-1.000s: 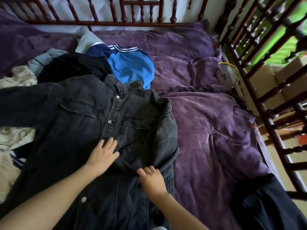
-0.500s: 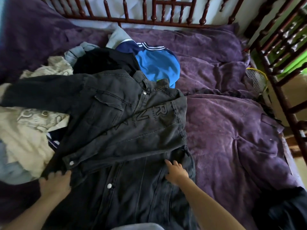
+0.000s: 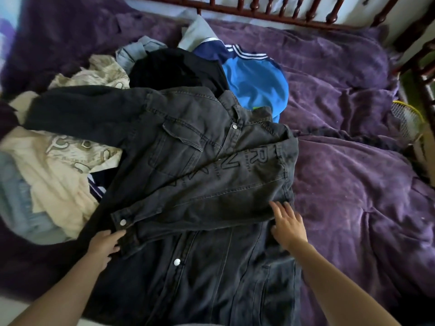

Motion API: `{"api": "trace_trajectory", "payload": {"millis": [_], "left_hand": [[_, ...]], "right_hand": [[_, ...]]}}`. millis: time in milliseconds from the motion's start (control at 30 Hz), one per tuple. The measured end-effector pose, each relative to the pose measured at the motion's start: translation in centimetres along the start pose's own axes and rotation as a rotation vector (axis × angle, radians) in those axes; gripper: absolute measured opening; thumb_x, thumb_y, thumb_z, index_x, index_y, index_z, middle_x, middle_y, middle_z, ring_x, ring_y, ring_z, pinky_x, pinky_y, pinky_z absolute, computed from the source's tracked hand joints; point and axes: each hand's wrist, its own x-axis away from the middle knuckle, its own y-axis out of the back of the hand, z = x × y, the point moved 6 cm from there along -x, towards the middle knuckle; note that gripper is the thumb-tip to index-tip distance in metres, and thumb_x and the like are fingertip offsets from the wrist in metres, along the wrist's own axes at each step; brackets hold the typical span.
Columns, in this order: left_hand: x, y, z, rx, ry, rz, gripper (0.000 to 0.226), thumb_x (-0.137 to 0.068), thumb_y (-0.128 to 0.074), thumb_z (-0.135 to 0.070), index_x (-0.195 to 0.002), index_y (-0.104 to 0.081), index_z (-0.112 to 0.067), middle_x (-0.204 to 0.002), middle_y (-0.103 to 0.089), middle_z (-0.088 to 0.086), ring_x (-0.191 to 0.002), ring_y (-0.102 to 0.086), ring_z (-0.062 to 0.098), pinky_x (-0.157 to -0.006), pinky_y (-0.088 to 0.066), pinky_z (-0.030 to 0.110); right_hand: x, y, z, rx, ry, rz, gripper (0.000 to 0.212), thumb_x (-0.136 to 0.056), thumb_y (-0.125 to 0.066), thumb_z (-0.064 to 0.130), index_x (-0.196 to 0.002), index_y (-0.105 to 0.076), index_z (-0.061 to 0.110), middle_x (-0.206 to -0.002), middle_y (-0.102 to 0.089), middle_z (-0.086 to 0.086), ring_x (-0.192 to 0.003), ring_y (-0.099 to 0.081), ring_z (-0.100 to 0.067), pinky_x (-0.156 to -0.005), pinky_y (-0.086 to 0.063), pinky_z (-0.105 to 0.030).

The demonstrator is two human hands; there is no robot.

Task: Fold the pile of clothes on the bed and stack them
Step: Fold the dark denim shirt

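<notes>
lying buttoned, dark denim jacket (image 3: 200, 184) has one sleeve (image 3: 211, 198) folded across.

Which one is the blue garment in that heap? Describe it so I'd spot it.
Start at the wooden headboard. Just below it, behind the collar of the dark denim jacket, lies the blue top. It alone is bright blue, with white stripes on navy.
</notes>
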Motion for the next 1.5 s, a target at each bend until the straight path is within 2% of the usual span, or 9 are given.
{"api": "trace_trajectory", "payload": {"millis": [133, 333, 500, 667, 800, 933, 1100, 1333, 1500], "left_hand": [[0.4, -0.2, 0.3, -0.021, -0.058, 0.037, 0.032, -0.091, -0.057, -0.008, -0.121, -0.052, 0.002, -0.096, -0.055, 0.014, -0.086, -0.049, 0.026, -0.08, -0.036, 0.031], [0.2, 2.2, -2.0, 0.101, -0.33, -0.06, 0.018, -0.088, -0.06, -0.002, -0.104, -0.058, 0.004, -0.102, -0.06, 0.022, -0.091, -0.055, 0.027, -0.085, -0.045, 0.04], [-0.4, 2.6, 0.8, -0.007, -0.178, -0.041, 0.028, -0.091, -0.05, 0.004, -0.119, -0.052, 0.004, -0.08, -0.053, 0.014, -0.063, -0.047, 0.023, -0.052, -0.037, 0.029], [-1.9, 4.4, -6.8, 0.089, -0.341, -0.024, 0.022, -0.092, -0.05, -0.002, -0.113, -0.055, 0.0, -0.095, -0.054, 0.016, -0.061, -0.048, 0.018, -0.055, -0.034, 0.026], [-3.0, 5.5, -13.9, 0.208, -0.398, 0.042, 0.016, -0.092, -0.049, -0.003, -0.105, -0.057, -0.003, -0.073, -0.053, 0.008, -0.052, -0.052, 0.012, -0.05, -0.037, 0.021], [-4.8, 6.4, -20.0, 0.313, -0.438, 0.118, 0.031, -0.092, -0.047, -0.003, -0.123, -0.053, -0.002, -0.077, -0.054, 0.002, -0.073, -0.054, 0.016, -0.068, -0.043, 0.026], [-8.8, 7.2, -25.0, 0.541, -0.277, 0.246, 0.037, -0.097, -0.046, -0.016, -0.134, -0.046, -0.007, -0.14, -0.045, 0.011, -0.129, -0.044, 0.022, -0.102, -0.037, 0.031], [-11.5, 10.3, -28.9, 0.957, -0.194, 0.269, 0.05, -0.091, -0.052, -0.043, -0.132, -0.043, -0.016, -0.134, -0.048, 0.004, -0.124, -0.046, 0.019, -0.103, -0.039, 0.033], [-9.7, 13.1, -33.4, 0.925, -0.317, 0.078, 0.039, -0.094, -0.051, -0.02, -0.132, -0.046, -0.02, -0.128, -0.057, -0.002, -0.114, -0.058, 0.015, -0.07, -0.05, 0.024]], "right_hand": [[0.3, -3.7, 1.1, 0.088, -0.013, 0.43, 0.081, -0.092, -0.049, 0.031, -0.15, 0.006, 0.029, -0.157, 0.015, -0.009, -0.144, 0.012, -0.032, -0.114, -0.01, -0.051], [2.8, -3.9, 5.8, 0.062, 0.096, 0.334, 0.079, -0.095, -0.045, 0.029, -0.148, 0.013, 0.029, -0.156, 0.017, -0.011, -0.144, 0.009, -0.033, -0.114, -0.014, -0.048], [4.2, -3.2, 8.2, 0.038, 0.035, 0.325, 0.078, -0.095, -0.047, 0.028, -0.15, 0.008, 0.028, -0.157, 0.013, -0.012, -0.145, 0.005, -0.031, -0.114, -0.015, -0.047], [4.0, 0.8, 12.5, 0.023, 0.122, 0.287, 0.063, -0.096, -0.041, 0.026, -0.15, -0.009, 0.029, -0.158, 0.0, -0.008, -0.145, -0.005, -0.028, -0.114, -0.019, -0.044], [3.1, 2.7, 17.2, -0.017, 0.176, 0.231, 0.063, -0.097, -0.041, 0.03, -0.15, -0.008, 0.03, -0.158, -0.002, -0.006, -0.144, -0.009, -0.027, -0.113, -0.022, -0.043], [2.6, 1.7, 22.0, -0.037, 0.238, 0.304, 0.059, -0.098, -0.036, 0.035, -0.149, -0.006, 0.036, -0.158, 0.004, -0.006, -0.145, -0.004, -0.029, -0.114, -0.018, -0.046], [2.7, -1.2, 24.5, -0.04, 0.175, 0.398, 0.055, -0.097, -0.034, 0.042, -0.147, -0.013, 0.04, -0.158, 0.011, -0.008, -0.145, 0.006, -0.033, -0.114, -0.017, -0.046], [2.0, -0.4, 24.2, -0.086, 0.118, 0.445, 0.052, -0.097, -0.036, 0.044, -0.146, -0.019, 0.04, -0.159, 0.006, -0.002, -0.145, 0.003, -0.029, -0.114, -0.017, -0.045], [2.2, -0.5, 24.4, -0.08, 0.09, 0.46, 0.054, -0.097, -0.036, 0.045, -0.147, -0.018, 0.039, -0.158, 0.007, -0.003, -0.145, 0.003, -0.029, -0.114, -0.017, -0.045]]}}
